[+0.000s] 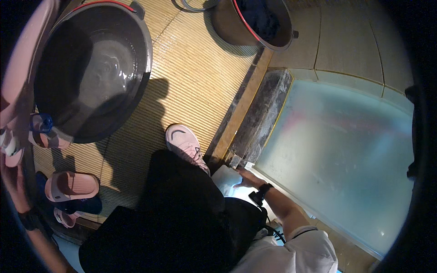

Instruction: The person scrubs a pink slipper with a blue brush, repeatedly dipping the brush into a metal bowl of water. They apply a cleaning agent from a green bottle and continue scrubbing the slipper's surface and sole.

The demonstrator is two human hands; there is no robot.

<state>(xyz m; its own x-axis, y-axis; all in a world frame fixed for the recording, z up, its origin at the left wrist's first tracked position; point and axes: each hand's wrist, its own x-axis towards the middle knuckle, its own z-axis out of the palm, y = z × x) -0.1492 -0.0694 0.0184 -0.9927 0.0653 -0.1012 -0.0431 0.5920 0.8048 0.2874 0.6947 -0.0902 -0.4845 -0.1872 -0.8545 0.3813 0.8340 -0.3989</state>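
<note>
At the left edge my left hand (13, 177) is raised, fingers closed at the lower end of a long pink plastic thing (22, 68); its kind is cut off by the picture's rim. My right hand (248, 179), with a dark watch on the wrist, reaches down beside the threshold. Its thumb and fingers are apart against a crumpled white thing (223, 179), perhaps a bag. Bright light falls around that hand. One pink sneaker (183, 142), on my foot, stands on the ribbed floor.
A big dark tub (146, 59) holding water stands at the upper left, and a brown bucket (223, 27) with dark contents farther back. Pink slippers (61, 187) lie at the left. A frosted glass panel (341, 150) fills the right, beside a raised wooden sill (246, 113).
</note>
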